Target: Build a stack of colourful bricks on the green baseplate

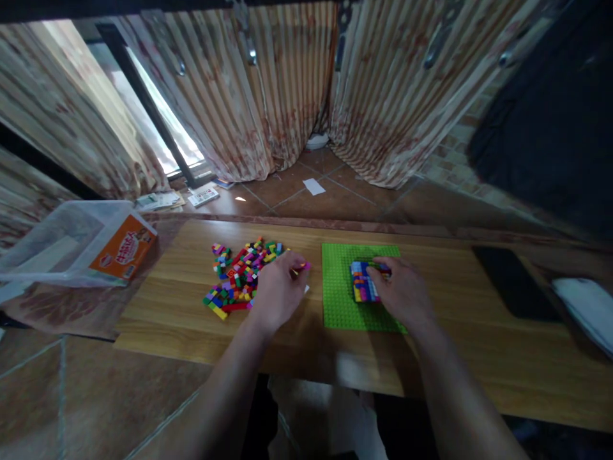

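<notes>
My left hand [280,287] is closed in a pinch on a small magenta brick [305,266], just right of a heap of loose toy bricks [239,275] in many colours. To the right lies a green studded baseplate [338,306]. On it stands a block of joined bricks [360,284] in blue, orange, yellow and purple. My right hand [402,284] rests over the right side of this block, with thumb and fingers against it. Its fingers partly hide the block, and I cannot tell whether they hold a loose brick.
A clear plastic bin [62,246] with an orange label stands beyond the left end of the wooden table [182,338]. A dark flat object [514,281] and a pale folded item [584,310] lie at the right. Curtains [287,96] hang behind; paper [313,186] lies on the floor.
</notes>
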A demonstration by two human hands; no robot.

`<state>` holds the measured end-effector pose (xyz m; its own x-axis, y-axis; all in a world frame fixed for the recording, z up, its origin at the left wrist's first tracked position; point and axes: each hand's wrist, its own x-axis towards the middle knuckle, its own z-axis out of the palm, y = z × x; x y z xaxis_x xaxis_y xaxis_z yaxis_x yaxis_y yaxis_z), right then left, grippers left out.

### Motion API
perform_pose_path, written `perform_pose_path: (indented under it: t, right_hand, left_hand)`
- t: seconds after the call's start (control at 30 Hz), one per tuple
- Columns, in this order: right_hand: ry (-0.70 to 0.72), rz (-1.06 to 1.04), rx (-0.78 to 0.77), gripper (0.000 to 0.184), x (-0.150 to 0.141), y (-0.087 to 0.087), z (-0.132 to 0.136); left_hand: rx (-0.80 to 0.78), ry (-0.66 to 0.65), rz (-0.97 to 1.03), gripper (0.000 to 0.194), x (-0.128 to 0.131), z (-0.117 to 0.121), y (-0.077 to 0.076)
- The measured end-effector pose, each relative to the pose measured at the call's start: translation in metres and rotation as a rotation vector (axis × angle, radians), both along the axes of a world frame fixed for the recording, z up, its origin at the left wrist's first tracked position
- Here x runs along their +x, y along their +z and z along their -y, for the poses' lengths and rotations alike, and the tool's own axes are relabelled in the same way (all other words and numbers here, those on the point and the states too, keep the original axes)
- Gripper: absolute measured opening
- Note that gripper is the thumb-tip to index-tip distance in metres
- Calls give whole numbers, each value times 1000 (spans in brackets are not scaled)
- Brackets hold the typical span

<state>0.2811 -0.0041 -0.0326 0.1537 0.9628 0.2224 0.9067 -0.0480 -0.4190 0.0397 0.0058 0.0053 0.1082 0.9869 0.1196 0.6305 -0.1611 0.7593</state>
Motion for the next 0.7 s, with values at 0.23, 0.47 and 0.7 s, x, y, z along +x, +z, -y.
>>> perform_pose_path:
  t: [0.23,0.47,0.7]
  right_hand:
    - [-6,-16,-3,32,2,2,1]
    - [-1,-72,-65,33,2,5,3]
    - [14,-89,-58,31,5,4,4]
  left_hand:
    - [-128,-160,65,10,62,34,-29]
    - [-130,-88,44,16,70,30,-33]
    - [-134,-147,89,15,70,26,-30]
